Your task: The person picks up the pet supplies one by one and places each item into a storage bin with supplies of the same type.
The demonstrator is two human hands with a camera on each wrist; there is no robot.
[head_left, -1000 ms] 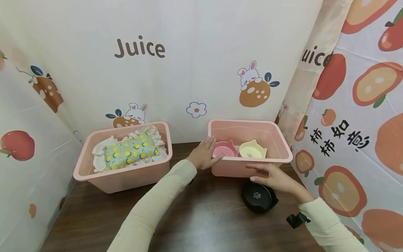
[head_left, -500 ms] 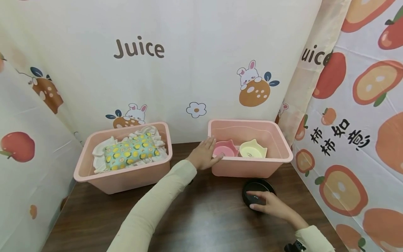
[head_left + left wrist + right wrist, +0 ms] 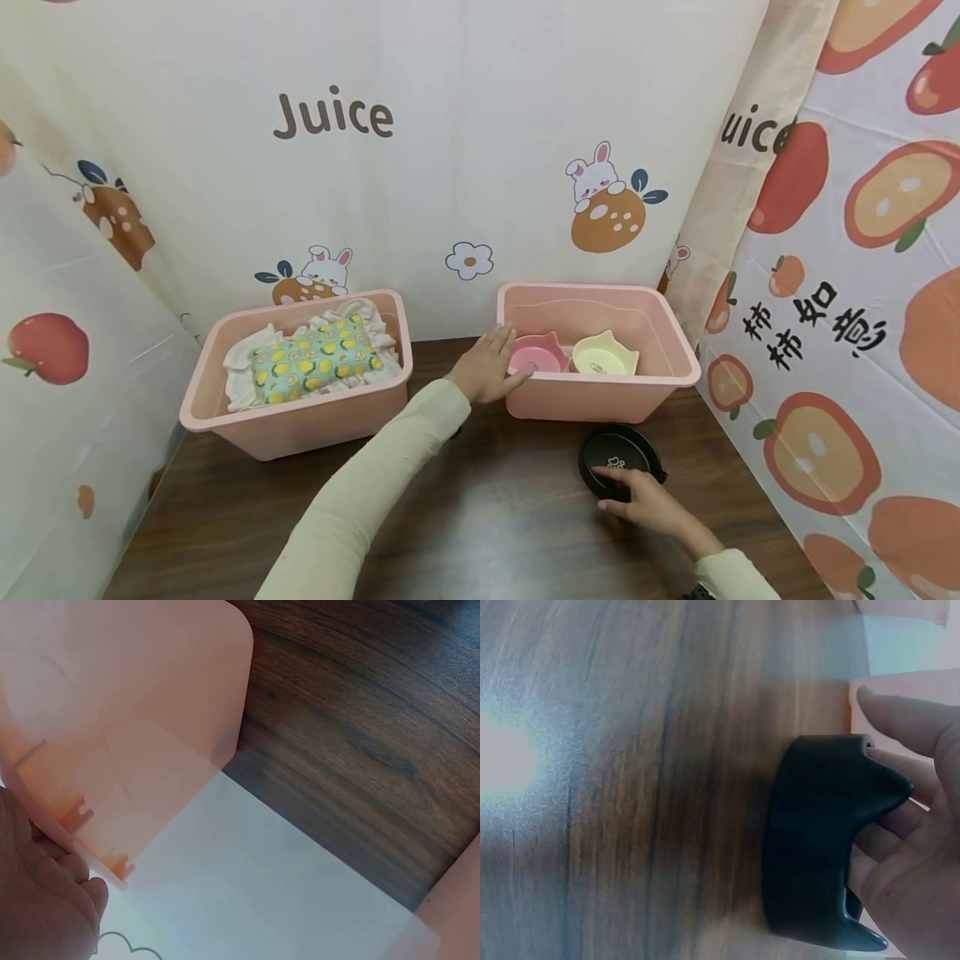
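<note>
A black cat-eared bowl (image 3: 611, 454) with a pale paw mark sits on the dark wooden table in front of the right-hand pink bin (image 3: 585, 400). My right hand (image 3: 648, 504) is over the bowl's near side, thumb spread away from the fingers. In the right wrist view, the fingers lie behind the bowl's (image 3: 810, 832) eared rim and the thumb stands apart; contact is unclear. My left hand (image 3: 483, 367) rests on that bin's front left corner, fingers straight along the rim. Inside the bin are a pink cat-eared bowl (image 3: 540, 353) and a pale yellow one (image 3: 600, 354).
Another pink bin (image 3: 322, 421) stands at the left, holding a lemon-print cushion (image 3: 315, 358) with white frills. Behind and at both sides hang printed curtains (image 3: 465, 167). The wooden table (image 3: 487, 517) extends toward me.
My right hand has come down and back from near the right bin's front to the black bowl. The bowl has turned slightly. My left hand has stayed on the rim.
</note>
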